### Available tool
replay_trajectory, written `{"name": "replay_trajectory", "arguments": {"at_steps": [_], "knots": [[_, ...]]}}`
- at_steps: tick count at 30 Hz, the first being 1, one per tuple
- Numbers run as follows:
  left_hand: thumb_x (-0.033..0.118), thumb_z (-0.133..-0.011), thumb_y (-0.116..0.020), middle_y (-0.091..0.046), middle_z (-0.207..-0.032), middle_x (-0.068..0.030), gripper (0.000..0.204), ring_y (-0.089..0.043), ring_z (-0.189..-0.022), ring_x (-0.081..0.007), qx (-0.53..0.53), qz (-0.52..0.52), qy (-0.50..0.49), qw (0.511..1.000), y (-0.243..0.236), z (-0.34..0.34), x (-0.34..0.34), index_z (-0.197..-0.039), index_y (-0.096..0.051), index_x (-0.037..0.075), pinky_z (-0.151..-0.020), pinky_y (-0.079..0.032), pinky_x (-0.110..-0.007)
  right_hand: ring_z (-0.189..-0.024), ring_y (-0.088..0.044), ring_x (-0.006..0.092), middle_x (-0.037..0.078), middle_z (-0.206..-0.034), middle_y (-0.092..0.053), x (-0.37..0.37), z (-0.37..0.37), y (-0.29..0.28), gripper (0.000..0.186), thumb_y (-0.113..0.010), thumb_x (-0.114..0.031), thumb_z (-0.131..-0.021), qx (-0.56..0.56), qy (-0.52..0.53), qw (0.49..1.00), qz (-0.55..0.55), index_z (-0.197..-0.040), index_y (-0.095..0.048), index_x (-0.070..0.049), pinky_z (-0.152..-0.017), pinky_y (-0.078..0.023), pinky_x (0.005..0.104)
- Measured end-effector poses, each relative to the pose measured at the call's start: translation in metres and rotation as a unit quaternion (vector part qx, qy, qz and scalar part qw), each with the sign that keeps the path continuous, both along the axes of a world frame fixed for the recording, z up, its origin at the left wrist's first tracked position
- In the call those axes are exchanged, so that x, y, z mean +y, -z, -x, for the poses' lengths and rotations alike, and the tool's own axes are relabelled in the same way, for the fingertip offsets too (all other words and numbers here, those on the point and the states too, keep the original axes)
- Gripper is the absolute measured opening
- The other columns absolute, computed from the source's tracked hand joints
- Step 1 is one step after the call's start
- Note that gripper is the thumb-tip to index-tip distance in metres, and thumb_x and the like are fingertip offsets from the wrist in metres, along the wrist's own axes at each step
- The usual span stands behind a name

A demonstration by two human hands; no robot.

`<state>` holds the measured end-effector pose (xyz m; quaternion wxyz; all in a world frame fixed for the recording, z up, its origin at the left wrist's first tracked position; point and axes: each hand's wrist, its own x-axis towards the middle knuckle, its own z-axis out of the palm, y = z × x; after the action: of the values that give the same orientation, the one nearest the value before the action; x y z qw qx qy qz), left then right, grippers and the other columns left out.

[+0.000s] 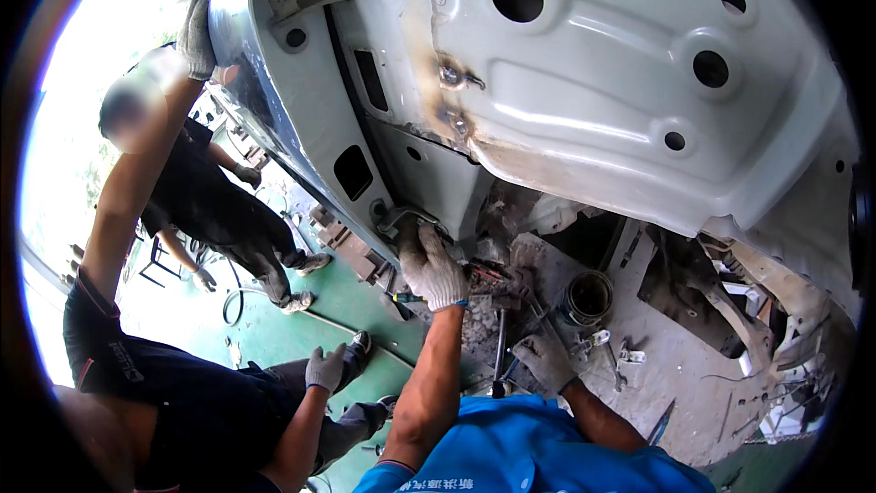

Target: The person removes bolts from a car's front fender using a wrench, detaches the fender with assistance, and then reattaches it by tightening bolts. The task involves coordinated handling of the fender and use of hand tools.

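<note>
My left hand (433, 267), in a pale knitted glove, reaches up to the lower edge of a light grey vehicle body panel (593, 119). Its fingers close around a curved metal bracket (408, 216) there, with the fingertips partly hidden. A yellow-green handle (408, 298) shows beside the wrist; whether I hold it is unclear. Lower and to the right, my gloved right hand (545, 362) has curled fingers beside an upright metal bar (501, 344). Something thin and blue (511, 368) shows by its fingertips, but I cannot make out what the hand grips.
At left, a co-worker in dark clothes presses a gloved hand (196, 32) against the panel's side; their other gloved hand (325, 369) hangs lower. Another person (219, 183) stands behind. A round can (587, 298), loose tools and metal parts lie below the panel. A cable crosses the green floor (265, 329).
</note>
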<state>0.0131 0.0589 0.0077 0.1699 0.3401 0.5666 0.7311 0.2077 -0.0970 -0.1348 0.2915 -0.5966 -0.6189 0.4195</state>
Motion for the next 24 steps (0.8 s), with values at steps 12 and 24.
{"name": "replay_trajectory", "arguments": {"at_steps": [12,24], "knots": [[0.022,-0.102,-0.055,-0.068,-0.124,-0.0252,0.035,-0.066,-0.112,-0.0432,0.217,0.128,-0.047,0.967,-0.014,0.003,-0.008,-0.130,-0.063,0.001,-0.095,-0.052,-0.049,-0.087,-0.071,0.0366,0.022,-0.091,-0.073,-0.007,-0.015,0.006,0.035,-0.070,-0.038,-0.094,-0.017,0.027,0.999,0.008,-0.095,-0.072,-0.003,-0.073,-0.054,0.0451],[0.021,-0.102,-0.054,-0.064,-0.126,-0.0292,0.036,-0.060,-0.118,-0.0474,0.294,0.092,-0.048,0.950,-0.008,0.005,-0.004,-0.132,-0.062,0.002,-0.102,-0.047,-0.051,-0.082,-0.072,0.0251,0.014,-0.087,-0.075,-0.011,-0.048,0.084,0.027,-0.072,-0.030,-0.093,-0.041,0.139,0.989,0.021,-0.097,-0.074,-0.003,-0.074,-0.054,0.0397]]}}
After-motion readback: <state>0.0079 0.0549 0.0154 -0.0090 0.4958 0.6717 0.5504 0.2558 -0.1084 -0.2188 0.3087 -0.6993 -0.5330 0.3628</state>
